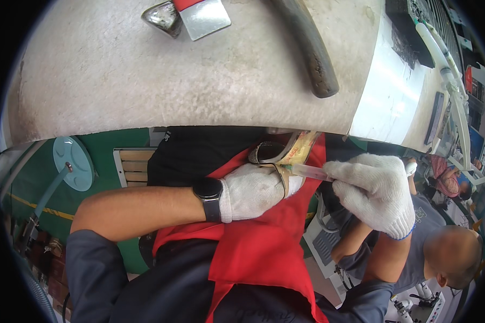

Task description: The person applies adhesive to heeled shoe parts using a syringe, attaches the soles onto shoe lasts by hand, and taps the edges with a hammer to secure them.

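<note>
Single head-worn fisheye view, upright, facing down from wearer's head. White-knit-gloved left hand [253, 194] and white-knit-gloved right hand [374, 191] at close range; beige worn worktop [172, 86] beyond, edge bowed; red cloth apron [258, 253] below.

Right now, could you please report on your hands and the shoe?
Left hand holding shoe. Right hand gripping slim translucent tool, tip at shoe. Curved dark bar on worktop, clear of both hands.
</note>
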A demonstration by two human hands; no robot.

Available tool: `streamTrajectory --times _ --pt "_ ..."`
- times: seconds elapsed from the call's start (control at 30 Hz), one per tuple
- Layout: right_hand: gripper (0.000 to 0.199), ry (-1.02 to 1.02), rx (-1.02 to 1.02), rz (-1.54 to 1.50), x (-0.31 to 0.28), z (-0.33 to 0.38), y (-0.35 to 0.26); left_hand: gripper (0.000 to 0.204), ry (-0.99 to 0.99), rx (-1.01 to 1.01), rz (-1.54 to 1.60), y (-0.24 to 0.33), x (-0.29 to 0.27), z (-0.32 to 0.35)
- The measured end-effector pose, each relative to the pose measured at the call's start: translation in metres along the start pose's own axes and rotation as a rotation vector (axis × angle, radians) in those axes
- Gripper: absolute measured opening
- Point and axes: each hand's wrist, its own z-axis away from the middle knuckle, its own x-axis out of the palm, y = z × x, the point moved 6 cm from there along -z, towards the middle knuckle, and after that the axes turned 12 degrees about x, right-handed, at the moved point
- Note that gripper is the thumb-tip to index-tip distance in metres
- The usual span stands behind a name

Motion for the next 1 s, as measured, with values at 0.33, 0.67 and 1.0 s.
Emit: streamTrajectory --times 0.33,0.67,1.0 --pt "0.026 0.000 -0.026 0.028 -0.002 -0.003 -0.003 0.028 0.062 0.010 0.000 0.000 0.003 0.002" --pt "0.025 0.006 0.067 0.047 -0.020 0.011 0.004 0.024 0.128 0.063 -0.080 0.011 -0.009 -0.002" --pt "0.024 0.084 0.294 -0.087 -0.012 0.058 0.052 0.039 0.118 0.120 -0.094 0.012 -0.008 -0.001"
